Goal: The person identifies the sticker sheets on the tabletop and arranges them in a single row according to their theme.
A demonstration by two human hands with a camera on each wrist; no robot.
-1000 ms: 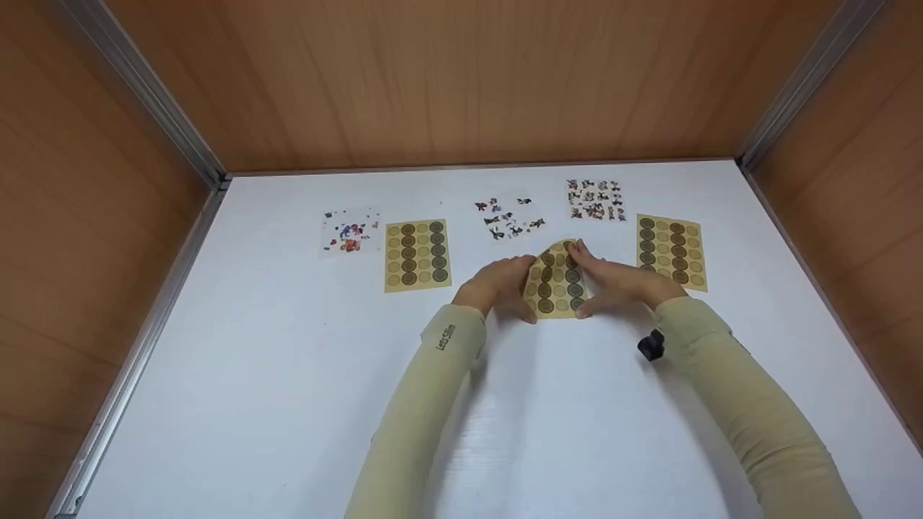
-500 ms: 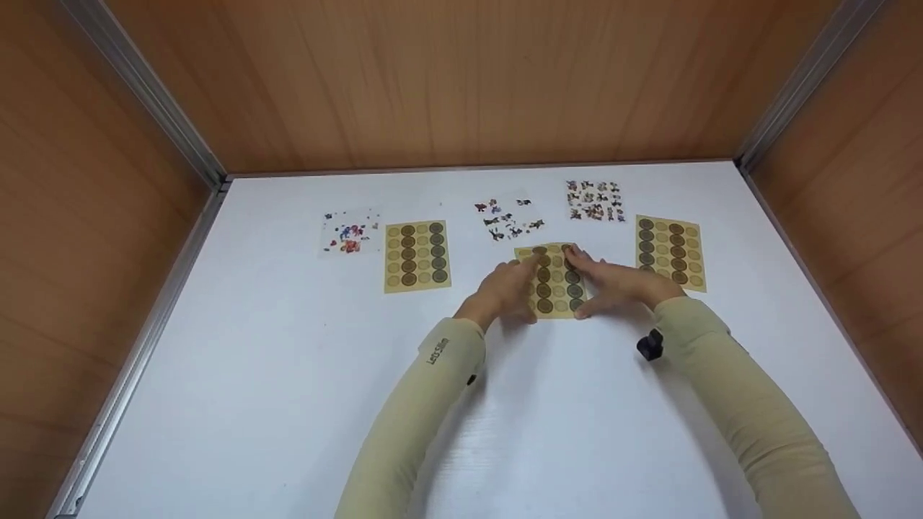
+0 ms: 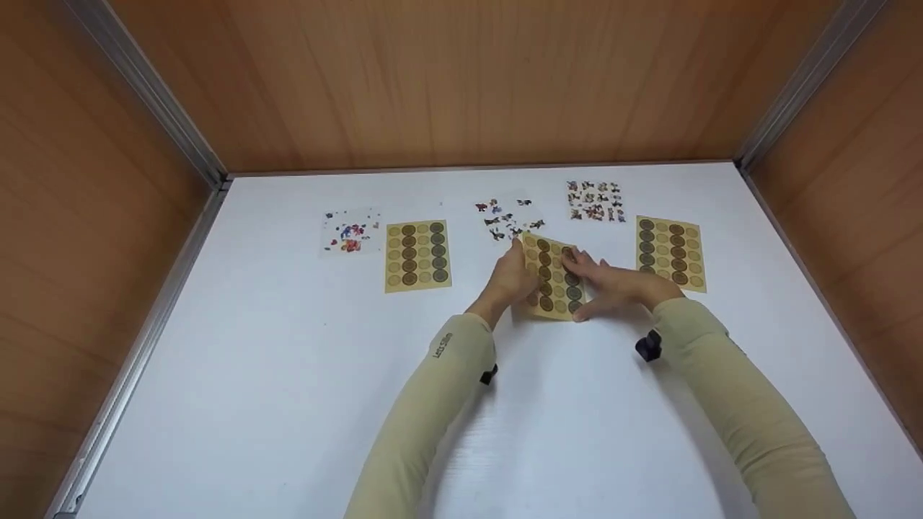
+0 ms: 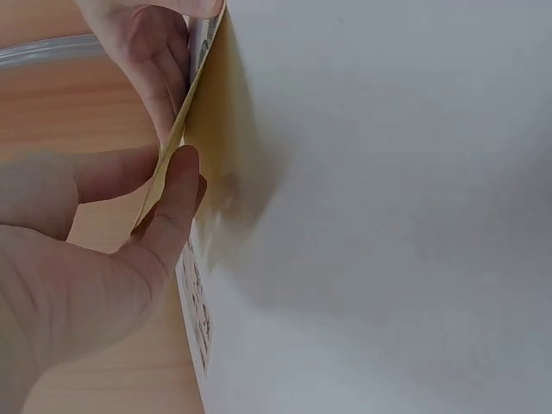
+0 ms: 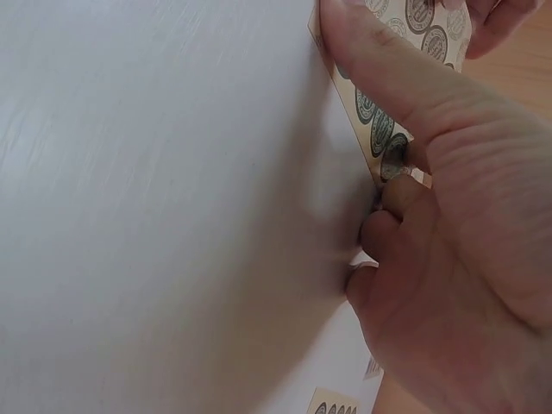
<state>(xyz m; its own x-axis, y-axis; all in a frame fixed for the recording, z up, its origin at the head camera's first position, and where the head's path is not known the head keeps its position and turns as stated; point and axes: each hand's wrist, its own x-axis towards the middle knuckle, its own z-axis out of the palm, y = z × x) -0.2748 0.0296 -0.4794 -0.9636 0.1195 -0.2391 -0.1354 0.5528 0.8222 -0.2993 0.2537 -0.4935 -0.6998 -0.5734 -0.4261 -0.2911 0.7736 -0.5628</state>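
Observation:
A tan sheet of round stickers (image 3: 549,277) lies between both hands, its left side raised off the white table. My left hand (image 3: 509,277) pinches that raised edge; in the left wrist view the thumb and fingers (image 4: 177,194) have the sheet between them, its plain back facing the table. My right hand (image 3: 616,282) rests at the sheet's right edge with thumb and forefinger spread apart. Its thumb (image 5: 379,60) presses on the near corner in the right wrist view, the other fingers bent down by the table along the edge.
Similar tan sticker sheets lie left (image 3: 417,256) and right (image 3: 670,252) on the white table (image 3: 288,404). Clear sheets with small colourful figures lie behind: one far left (image 3: 351,232), one in the middle (image 3: 508,216), one at right (image 3: 595,200). Wooden panels (image 3: 461,86) enclose the table.
The left hand lets the sheet's left side down flat half a second ago, then grips it by the left edge and raises it again. The right hand stays nearly still.

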